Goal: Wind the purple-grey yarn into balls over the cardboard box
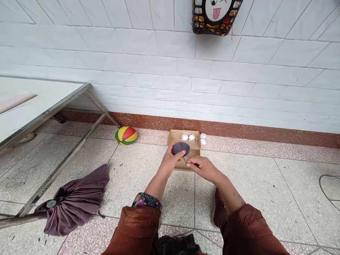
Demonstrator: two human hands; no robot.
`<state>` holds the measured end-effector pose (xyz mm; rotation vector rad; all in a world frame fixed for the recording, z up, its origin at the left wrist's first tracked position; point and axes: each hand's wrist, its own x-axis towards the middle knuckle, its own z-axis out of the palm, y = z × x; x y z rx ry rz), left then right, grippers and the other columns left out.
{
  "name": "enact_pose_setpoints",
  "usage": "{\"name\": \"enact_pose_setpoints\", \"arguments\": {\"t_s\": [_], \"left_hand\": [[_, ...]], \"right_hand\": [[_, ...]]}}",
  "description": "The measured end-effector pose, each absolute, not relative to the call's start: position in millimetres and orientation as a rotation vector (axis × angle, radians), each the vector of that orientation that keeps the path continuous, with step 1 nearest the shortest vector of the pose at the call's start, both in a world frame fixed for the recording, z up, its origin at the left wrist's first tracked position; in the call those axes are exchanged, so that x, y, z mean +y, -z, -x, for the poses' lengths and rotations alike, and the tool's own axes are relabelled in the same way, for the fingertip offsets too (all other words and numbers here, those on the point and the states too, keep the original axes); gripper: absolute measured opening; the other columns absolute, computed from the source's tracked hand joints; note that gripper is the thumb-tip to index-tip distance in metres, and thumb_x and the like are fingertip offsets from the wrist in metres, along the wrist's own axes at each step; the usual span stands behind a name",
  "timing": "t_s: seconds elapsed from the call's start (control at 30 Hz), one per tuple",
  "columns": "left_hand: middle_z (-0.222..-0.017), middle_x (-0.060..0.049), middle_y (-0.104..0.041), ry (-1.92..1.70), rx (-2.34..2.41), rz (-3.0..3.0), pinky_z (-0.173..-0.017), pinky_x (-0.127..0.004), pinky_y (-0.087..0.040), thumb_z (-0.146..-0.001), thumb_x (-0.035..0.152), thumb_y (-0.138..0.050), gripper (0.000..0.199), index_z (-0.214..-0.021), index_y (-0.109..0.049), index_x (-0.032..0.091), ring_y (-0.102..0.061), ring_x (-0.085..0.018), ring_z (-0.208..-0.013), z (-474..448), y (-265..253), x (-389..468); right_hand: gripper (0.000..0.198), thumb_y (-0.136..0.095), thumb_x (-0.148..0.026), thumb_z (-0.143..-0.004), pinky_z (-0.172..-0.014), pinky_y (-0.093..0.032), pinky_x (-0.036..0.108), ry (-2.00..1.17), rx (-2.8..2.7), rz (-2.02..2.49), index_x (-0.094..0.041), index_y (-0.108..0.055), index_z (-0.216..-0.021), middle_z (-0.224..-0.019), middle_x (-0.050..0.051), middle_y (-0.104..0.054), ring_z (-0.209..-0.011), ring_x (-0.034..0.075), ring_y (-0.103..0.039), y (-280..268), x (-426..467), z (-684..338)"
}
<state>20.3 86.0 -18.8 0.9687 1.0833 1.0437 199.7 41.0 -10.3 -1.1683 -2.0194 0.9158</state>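
Speckled floor point(255, 177), yarn ball point(179, 147) in left hand point(172, 160), right hand point(203, 168) beside

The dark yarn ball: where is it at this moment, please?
In the head view, the dark yarn ball is just below centre, in the left hand over the cardboard box, left of the right hand.

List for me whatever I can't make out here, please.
All in the head view:
- Some fingers of the left hand: hidden behind the dark yarn ball.
- The end of the dark strand: too small, at the fingers of the right hand.
- The black basket's top: cut off by the upper edge.
- The table's far side: cut off by the left edge.
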Motion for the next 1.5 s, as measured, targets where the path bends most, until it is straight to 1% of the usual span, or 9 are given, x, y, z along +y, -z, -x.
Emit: {"name": "enact_pose_setpoints", "arguments": {"t_s": [0.17,0.33,0.5,0.73,0.87,0.97,1.13,1.33,1.5], "left_hand": [[-0.108,-0.006,-0.066,-0.886,1.075,-1.292,-0.094,-0.038,-0.044,-0.064,0.03,-0.082,0.053,-0.113,-0.062,0.021,-0.059,-0.025,-0.104,-21.1,22.0,83.0],[-0.121,-0.007,-0.063,-0.64,0.833,-1.126,-0.073,-0.029,-0.045,-0.077,0.037,-0.074,0.057,-0.13,-0.058,0.027,-0.059,-0.023,-0.101,-22.6,8.0,68.7],[-0.125,-0.008,-0.062,-0.701,0.597,-0.85,-0.06,-0.023,-0.04,-0.082,0.042,-0.071,0.058,-0.136,-0.055,0.029,-0.061,-0.017,-0.085,-24.2,7.0,67.5],[-0.115,-0.008,-0.065,-0.938,0.554,-0.617,-0.073,-0.027,-0.048,-0.076,0.033,-0.078,0.049,-0.121,-0.062,0.022,-0.062,-0.017,-0.09,-21.6,14.9,77.6],[-0.109,-0.006,-0.065,-1.018,0.719,-0.702,-0.069,-0.024,-0.045,-0.072,0.029,-0.081,0.047,-0.114,-0.061,0.02,-0.06,-0.014,-0.084,-20.5,13.6,80.8],[-0.108,-0.005,-0.064,-1.048,0.899,-0.877,-0.068,-0.025,-0.044,-0.073,0.035,-0.079,0.049,-0.116,-0.059,0.021,-0.059,-0.015,-0.086,-21.3,12.7,82.8],[-0.109,-0.005,-0.065,-0.996,1.059,-1.215,-0.087,-0.033,-0.046,-0.071,0.034,-0.079,0.052,-0.117,-0.059,0.022,-0.059,-0.021,-0.101,-21.3,11.5,83.9],[-0.106,-0.007,-0.064,-0.605,0.801,-1.11,-0.061,-0.024,-0.042,-0.078,0.04,-0.074,0.049,-0.121,-0.061,0.023,-0.058,-0.016,-0.082,-20.3,8.8,72.8],[-0.123,-0.008,-0.06,-0.638,0.519,-0.869,-0.06,-0.024,-0.043,-0.078,0.036,-0.073,0.059,-0.134,-0.055,0.031,-0.06,-0.015,-0.079,-21.8,7.8,68.6]], "right_hand": [[0.016,-0.061,-0.034,-0.093,-0.072,-0.048,0.029,-0.932,-1.719,1.09,-0.022,-0.069,-0.087,-0.083,0.002,-0.07,-0.077,0.017,-0.063,-4.8,45.2,-205.9],[0.016,-0.063,-0.034,-0.089,-0.07,-0.045,0.028,-0.76,-1.492,1.229,-0.021,-0.067,-0.08,-0.076,0.001,-0.064,-0.073,0.016,-0.058,2.1,60.1,-220.1],[0.025,-0.057,-0.04,-0.09,-0.062,-0.041,0.027,-0.846,-1.466,1.384,-0.021,-0.063,-0.076,-0.066,-0.001,-0.058,-0.063,0.016,-0.052,21.7,68.9,-219.8],[0.021,-0.048,-0.032,-0.095,-0.067,-0.047,0.028,-0.796,-1.74,1.362,-0.021,-0.064,-0.085,-0.077,0.002,-0.066,-0.072,0.019,-0.061,32.6,61.5,-205.1],[0.018,-0.049,-0.027,-0.097,-0.076,-0.048,0.029,-0.8,-1.91,1.275,-0.022,-0.066,-0.098,-0.092,0.004,-0.071,-0.084,0.019,-0.065,25.5,53.3,-200.5],[0.016,-0.052,-0.027,-0.096,-0.071,-0.047,0.029,-0.83,-1.989,1.232,-0.022,-0.067,-0.094,-0.085,0.003,-0.069,-0.075,0.017,-0.063,16.2,47.8,-199.9],[0.015,-0.058,-0.031,-0.094,-0.07,-0.048,0.028,-0.911,-1.842,1.1,-0.022,-0.07,-0.091,-0.083,0.002,-0.069,-0.074,0.016,-0.062,-2.2,44.5,-204.6],[0.016,-0.061,-0.034,-0.092,-0.072,-0.048,0.03,-0.747,-1.599,1.203,-0.022,-0.069,-0.083,-0.079,0.002,-0.067,-0.075,0.017,-0.061,-4.0,53.1,-216.1],[0.022,-0.056,-0.036,-0.092,-0.066,-0.047,0.028,-0.813,-1.534,1.345,-0.021,-0.066,-0.079,-0.075,0.001,-0.065,-0.069,0.017,-0.058,9.7,58.5,-217.8]]}}
